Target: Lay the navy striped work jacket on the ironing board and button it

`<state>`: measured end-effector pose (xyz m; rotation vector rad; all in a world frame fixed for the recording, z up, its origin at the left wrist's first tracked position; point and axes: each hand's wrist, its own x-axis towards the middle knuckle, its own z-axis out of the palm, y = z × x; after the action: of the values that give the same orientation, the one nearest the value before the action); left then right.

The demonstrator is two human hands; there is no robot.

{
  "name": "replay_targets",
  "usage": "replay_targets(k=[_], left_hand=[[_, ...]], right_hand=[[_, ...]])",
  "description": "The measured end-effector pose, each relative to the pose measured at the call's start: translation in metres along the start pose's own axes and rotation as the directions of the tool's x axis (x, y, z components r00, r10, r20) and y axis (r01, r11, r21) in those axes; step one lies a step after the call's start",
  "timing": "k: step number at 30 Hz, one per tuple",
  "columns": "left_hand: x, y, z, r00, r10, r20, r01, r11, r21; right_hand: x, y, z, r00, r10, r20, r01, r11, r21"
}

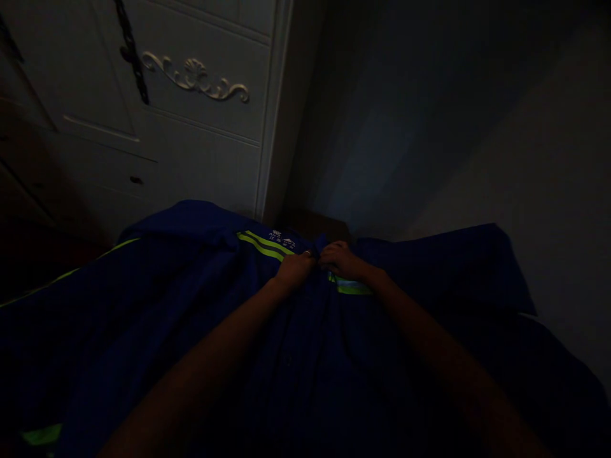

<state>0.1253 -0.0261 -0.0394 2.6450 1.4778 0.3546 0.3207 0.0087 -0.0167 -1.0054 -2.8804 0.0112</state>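
Note:
A dark blue garment (pixel 191 254) with yellow-green reflective stripes spreads across the lower part of the dim view. White printing shows near its upper middle edge. My left hand (pixel 294 270) is closed on the fabric beside the left stripes, and a ring shows on one finger. Close to its right, my right hand (pixel 340 258) has its fingers pinched on the same cloth, just above a shorter stripe. The two hands nearly touch. Folds run down from between them, and the fingertips are partly hidden in the dark cloth.
Behind the garment at the upper left stands a white cabinet (pixel 205 152) with a scrolled ornament (pixel 195 75) and a dark handle (pixel 132 57). A pale wall (pixel 539 159) rises at the right. Low between them is a brown object (pixel 319 224), too dark to identify.

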Motion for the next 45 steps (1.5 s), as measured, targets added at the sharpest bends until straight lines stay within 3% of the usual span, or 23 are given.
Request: replay_targets(k=[3, 9, 16, 29, 35, 45], left_hand=[[0.002, -0.002, 0.004, 1.0, -0.005, -0.018, 0.005, 1.0, -0.021], [0.003, -0.006, 0.006, 0.996, -0.072, -0.06, 0.064, 0.99, -0.126], [0.004, -0.01, 0.007, 0.987, -0.153, -0.045, 0.133, 0.944, -0.301], [0.002, -0.014, -0.008, 0.995, -0.036, 0.089, 0.084, 0.778, -0.623], [0.002, -0.012, 0.005, 0.986, -0.167, -0.006, 0.142, 0.856, -0.498], [0.005, -0.006, 0.008, 0.968, -0.252, 0.01, 0.222, 0.833, -0.507]], right_hand=[[0.003, -0.004, 0.002, 1.0, 0.023, -0.009, -0.023, 1.0, 0.007], [0.007, -0.011, 0.002, 0.979, 0.193, -0.069, -0.185, 0.977, 0.107], [0.008, -0.016, 0.003, 0.963, 0.219, -0.157, -0.212, 0.975, 0.058], [0.011, -0.017, 0.006, 0.957, 0.259, -0.134, -0.246, 0.963, 0.109], [0.011, -0.013, 0.008, 0.96, 0.261, -0.1, -0.243, 0.956, 0.165], [0.013, -0.016, 0.005, 0.953, 0.289, -0.094, -0.274, 0.951, 0.143]])
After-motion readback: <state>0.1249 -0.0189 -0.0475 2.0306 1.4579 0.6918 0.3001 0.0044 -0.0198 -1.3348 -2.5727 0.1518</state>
